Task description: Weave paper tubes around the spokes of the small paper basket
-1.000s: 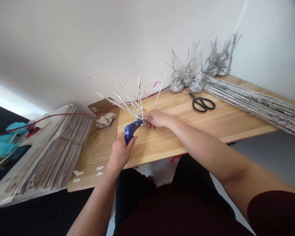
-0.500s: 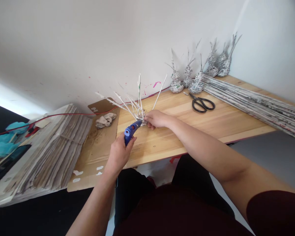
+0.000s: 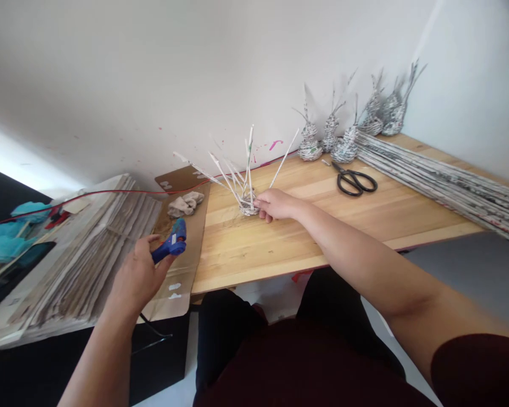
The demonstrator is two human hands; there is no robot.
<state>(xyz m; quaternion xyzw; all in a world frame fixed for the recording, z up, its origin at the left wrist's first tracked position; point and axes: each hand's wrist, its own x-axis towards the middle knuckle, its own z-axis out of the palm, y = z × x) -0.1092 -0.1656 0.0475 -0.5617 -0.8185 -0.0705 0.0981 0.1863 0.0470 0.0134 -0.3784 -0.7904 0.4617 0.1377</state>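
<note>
My left hand [image 3: 139, 277] grips a blue glue gun [image 3: 170, 247] over the brown cardboard sheet [image 3: 169, 226], well left of the work piece. My right hand [image 3: 275, 204] is closed on the small woven paper base [image 3: 247, 207] standing on the wooden table [image 3: 322, 220]. Several thin white paper sticks [image 3: 248, 167] fan upward and outward from that base.
Black scissors [image 3: 355, 181] lie at the back right, in front of several woven paper figures [image 3: 331, 138]. A long bundle of rolled paper rods [image 3: 449, 183] runs along the right. A crumpled cloth [image 3: 185, 203], a red cable [image 3: 110, 193] and a newspaper stack [image 3: 89, 254] sit left.
My left hand has drawn the glue gun away from the woven base, leftward and toward me, over the cardboard. My right hand stays on the base.
</note>
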